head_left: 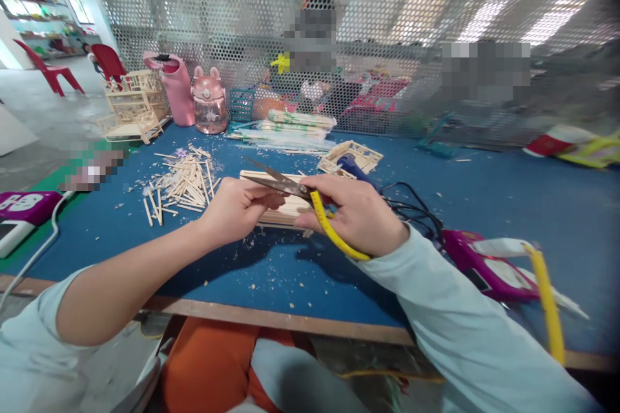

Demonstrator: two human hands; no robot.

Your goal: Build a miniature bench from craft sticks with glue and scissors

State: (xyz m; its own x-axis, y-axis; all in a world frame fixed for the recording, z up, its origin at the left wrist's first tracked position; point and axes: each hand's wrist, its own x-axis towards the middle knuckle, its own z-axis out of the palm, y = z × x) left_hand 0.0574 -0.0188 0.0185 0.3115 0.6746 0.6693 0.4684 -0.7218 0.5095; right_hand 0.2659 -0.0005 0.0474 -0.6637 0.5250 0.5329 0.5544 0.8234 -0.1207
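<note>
My right hand [356, 210] is closed around the yellow handles of a pair of scissors [298, 190]. The dark blades stand partly apart and point left, towards my left hand [235, 210]. That hand is closed, its fingertips pinched together beside the blades; whatever it may hold is hidden. Behind and below both hands lies a block of pale wooden sticks [283, 214], side by side and partly covered by the fingers. A heap of short cut sticks [188, 177] is spread on the blue tabletop [242, 277] to the left.
Behind the right hand are a blue-handled tool [351, 166] and a small stick frame [371, 158]. A stick-built model [138, 106], pink bottle [177, 93], clear-bodied bottle [210, 106] and bagged sticks [295, 129] line the back. Purple-and-white devices [484, 268] with cords lie at both sides.
</note>
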